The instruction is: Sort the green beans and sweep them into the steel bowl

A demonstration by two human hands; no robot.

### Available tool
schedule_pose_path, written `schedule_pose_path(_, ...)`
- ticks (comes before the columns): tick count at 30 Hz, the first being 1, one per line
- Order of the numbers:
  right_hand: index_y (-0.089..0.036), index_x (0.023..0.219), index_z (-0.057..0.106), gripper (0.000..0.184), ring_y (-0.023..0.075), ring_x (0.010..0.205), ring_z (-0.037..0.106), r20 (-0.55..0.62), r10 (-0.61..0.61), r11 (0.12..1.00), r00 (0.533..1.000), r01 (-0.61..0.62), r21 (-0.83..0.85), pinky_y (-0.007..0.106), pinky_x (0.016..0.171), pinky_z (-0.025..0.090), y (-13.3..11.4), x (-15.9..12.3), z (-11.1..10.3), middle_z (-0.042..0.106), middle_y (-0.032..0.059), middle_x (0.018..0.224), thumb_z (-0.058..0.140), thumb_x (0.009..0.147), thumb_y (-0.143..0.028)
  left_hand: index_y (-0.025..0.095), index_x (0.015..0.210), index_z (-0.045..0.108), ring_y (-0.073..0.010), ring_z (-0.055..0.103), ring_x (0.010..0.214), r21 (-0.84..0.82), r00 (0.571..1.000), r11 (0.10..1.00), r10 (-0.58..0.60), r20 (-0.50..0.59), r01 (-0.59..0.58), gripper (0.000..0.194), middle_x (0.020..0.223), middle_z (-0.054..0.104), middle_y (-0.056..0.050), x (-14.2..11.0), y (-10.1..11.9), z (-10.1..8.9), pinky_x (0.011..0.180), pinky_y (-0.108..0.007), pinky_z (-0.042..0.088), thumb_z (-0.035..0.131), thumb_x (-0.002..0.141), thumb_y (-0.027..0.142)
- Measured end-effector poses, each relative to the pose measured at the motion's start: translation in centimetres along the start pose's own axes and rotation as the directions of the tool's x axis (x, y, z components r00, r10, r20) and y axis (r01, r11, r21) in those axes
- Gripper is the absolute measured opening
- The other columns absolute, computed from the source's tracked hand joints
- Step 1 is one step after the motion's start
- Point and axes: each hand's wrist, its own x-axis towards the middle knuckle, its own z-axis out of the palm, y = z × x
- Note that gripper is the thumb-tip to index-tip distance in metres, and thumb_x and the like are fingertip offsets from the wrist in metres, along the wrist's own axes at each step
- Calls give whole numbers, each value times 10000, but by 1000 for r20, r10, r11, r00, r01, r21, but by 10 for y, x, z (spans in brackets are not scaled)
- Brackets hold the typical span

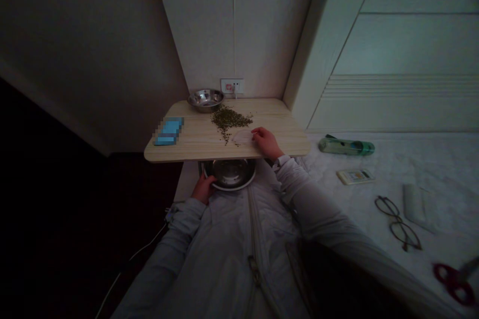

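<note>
My left hand (204,189) grips the left rim of a shiny metal bowl (229,182), which sits just under the front edge of the small wooden table (194,147). On the tabletop, my right hand (266,142) has its fingers closed on a thin, pale, see-through piece (242,137), its exact kind unclear in the dim light. Just beyond that piece lies a loose spread of small green beans or grains (230,118), with a few trailing toward the front edge. A second metal bowl (205,101) stands behind them at the back left.
A blue-screened, pixelated device (169,132) lies on the table's left. Behind is a wall socket (232,86). On the bed to the right are a green bottle (346,146), a phone (355,176), eyeglasses (398,220), a pale case (416,203) and red-handled scissors (454,283).
</note>
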Motion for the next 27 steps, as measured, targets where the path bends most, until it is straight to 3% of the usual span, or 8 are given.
schedule_pose_path(10,-158,849,590,235,130,636,521,34,21,1000,999,-22,5,284,694,409,0,-1,1,586,0,642,430,690,-223,183,913,537,-207,622,778,-18,1000,1000,-3,8,3,399,743,629,-22,3,-1,-1,624,-296,521,532,534,57)
schedule_pose_path(19,-166,789,575,194,111,590,492,-28,32,999,999,-31,35,256,635,394,-3,0,0,563,-24,600,428,670,-212,180,916,543,-219,616,814,-49,999,999,14,30,-12,410,732,623,-21,5,-3,-2,657,-310,515,535,526,54)
schedule_pose_path(27,-167,809,577,209,122,609,487,-10,3,1000,1000,-3,-9,274,663,391,1,0,1,553,-19,609,427,676,-223,180,941,548,-215,613,805,-29,1000,1000,9,16,-9,430,758,632,-30,2,-1,0,617,-288,511,532,530,54)
